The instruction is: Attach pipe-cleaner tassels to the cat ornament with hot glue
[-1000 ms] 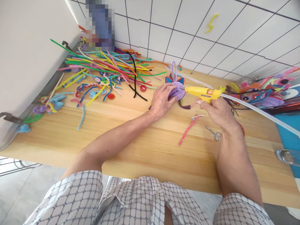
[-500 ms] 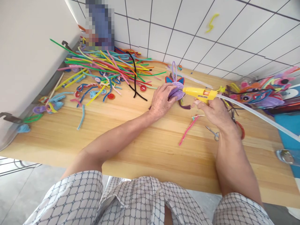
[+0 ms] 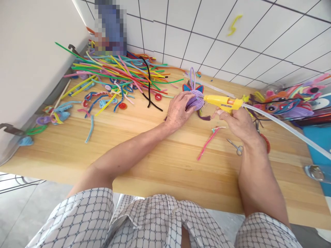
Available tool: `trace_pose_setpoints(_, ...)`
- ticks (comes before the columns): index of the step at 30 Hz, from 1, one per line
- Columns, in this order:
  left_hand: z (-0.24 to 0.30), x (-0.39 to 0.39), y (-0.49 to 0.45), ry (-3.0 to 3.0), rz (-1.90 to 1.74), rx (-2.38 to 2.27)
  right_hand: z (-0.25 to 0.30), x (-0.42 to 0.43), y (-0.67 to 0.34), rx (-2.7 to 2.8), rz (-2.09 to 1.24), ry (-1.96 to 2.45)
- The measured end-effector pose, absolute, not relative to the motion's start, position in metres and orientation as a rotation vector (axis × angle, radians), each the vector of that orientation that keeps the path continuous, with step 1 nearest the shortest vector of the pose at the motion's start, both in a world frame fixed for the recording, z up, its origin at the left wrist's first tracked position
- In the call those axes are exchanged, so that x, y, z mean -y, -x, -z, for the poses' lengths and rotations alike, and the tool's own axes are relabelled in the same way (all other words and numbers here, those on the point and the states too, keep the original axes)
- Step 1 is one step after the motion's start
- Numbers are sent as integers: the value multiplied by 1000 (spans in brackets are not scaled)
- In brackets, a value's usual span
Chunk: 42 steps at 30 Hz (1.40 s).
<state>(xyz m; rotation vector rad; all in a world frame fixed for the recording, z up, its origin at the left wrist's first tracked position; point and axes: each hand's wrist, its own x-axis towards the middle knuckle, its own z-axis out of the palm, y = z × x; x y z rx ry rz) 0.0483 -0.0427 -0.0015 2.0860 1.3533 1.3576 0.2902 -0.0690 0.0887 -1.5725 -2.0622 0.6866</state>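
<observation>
A purple pipe-cleaner coil (image 3: 198, 100) with red-and-blue pointed ears and a purple loop on top lies on the wooden table. My left hand (image 3: 179, 109) grips its left side, fingers over the coil and thumb along the lower edge. In my right hand (image 3: 239, 123) is a yellow glue gun (image 3: 222, 102), its nozzle pointing left at the coil's face. A long translucent glue stick (image 3: 287, 126) sticks out of the gun's back. Dark strands show below the coil. Nearer me lie a pink pipe-cleaner piece (image 3: 208, 144) and small scissors (image 3: 236, 147).
Many coloured pipe cleaners (image 3: 116, 72) are heaped at the back left, with red buttons (image 3: 158, 96) beside them. Finished-looking colourful figures (image 3: 289, 105) stand at the right. Red-handled scissors (image 3: 266, 143) lie partly behind my right wrist. A glass jar (image 3: 314, 172) sits at the right edge.
The glue gun and my right hand have shifted slightly to the right, drawing the nozzle back a little from the coil's middle. My left hand and the coil stay in place.
</observation>
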Motion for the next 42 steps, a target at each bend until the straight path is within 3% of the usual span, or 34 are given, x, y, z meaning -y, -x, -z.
trace_pose_setpoints(42,5,40,-48,-2112,-1344,-1339,-75,67,-293,2014,-671,1557)
